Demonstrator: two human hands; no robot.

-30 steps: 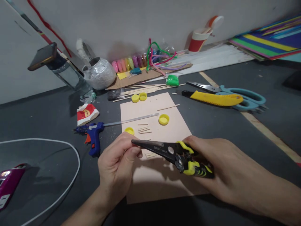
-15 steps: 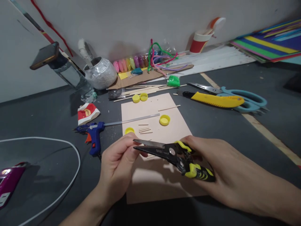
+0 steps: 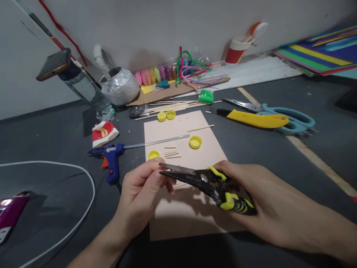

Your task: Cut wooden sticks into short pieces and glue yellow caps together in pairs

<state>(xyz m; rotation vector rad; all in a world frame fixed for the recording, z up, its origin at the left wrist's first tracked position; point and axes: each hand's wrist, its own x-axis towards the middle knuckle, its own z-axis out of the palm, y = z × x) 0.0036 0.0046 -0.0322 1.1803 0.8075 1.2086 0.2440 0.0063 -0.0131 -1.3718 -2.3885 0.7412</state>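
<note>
My right hand (image 3: 259,197) is wrapped round the black and yellow handles of a pair of snips (image 3: 192,178), whose narrow blades stand slightly apart and point left. My left hand (image 3: 145,190) is closed in a pinch at the blade tips; whatever lies between thumb and forefinger is hidden. Both hands are over a pale pink sheet of paper (image 3: 181,223). Short cut wooden sticks (image 3: 172,153) lie on it beyond the blades, with more partly covered below them. Yellow bottle caps (image 3: 195,142) rest on the sheet, one close to my left knuckles.
A blue glue gun (image 3: 113,162) with a long glue stick lies left of the sheet. To the right are a yellow utility knife (image 3: 256,119) and blue-handled scissors (image 3: 295,115). Behind are long wooden sticks (image 3: 167,108), a silver pot (image 3: 121,89) and a paper cup (image 3: 235,52).
My left hand has shifted slightly, and its lower fingertips now show beneath the blades. The snips stay in my right hand, almost unmoved. Things on the table lie as before.
</note>
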